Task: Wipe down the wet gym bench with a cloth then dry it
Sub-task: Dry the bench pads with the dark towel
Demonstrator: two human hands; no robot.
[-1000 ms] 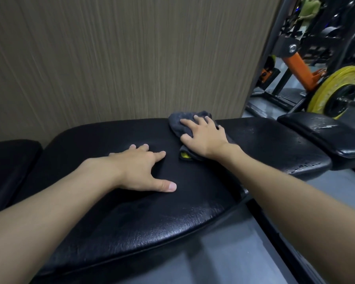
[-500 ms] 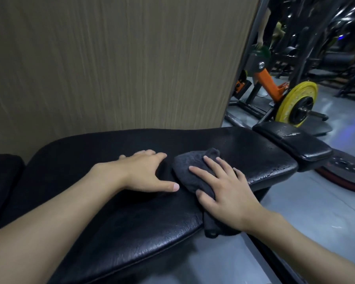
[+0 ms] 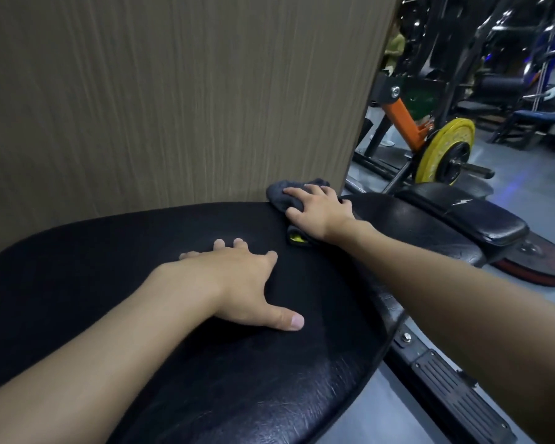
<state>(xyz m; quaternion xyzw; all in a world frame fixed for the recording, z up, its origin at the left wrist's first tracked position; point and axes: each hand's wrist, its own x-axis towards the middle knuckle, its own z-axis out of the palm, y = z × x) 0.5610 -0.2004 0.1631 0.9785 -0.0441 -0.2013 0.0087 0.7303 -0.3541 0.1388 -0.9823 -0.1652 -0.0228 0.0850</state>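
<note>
A black padded gym bench (image 3: 180, 373) fills the lower view and runs from left to right. My left hand (image 3: 237, 283) lies flat on its middle, fingers spread and thumb out. My right hand (image 3: 318, 209) presses a dark grey cloth (image 3: 281, 195) onto the far edge of the bench, close to the wall. A yellow tag of the cloth (image 3: 297, 240) shows under my wrist. Most of the cloth is hidden under the hand.
A wood-grain wall (image 3: 173, 97) stands right behind the bench. A smaller black pad (image 3: 474, 219) follows at the right. Beyond it are a yellow weight plate (image 3: 436, 155) on an orange machine arm (image 3: 404, 120), a plate on the floor (image 3: 539, 264), and a person far back.
My right hand has slid the cloth from the near side of the bench back to its far edge by the wall. My left hand has stayed flat in place.
</note>
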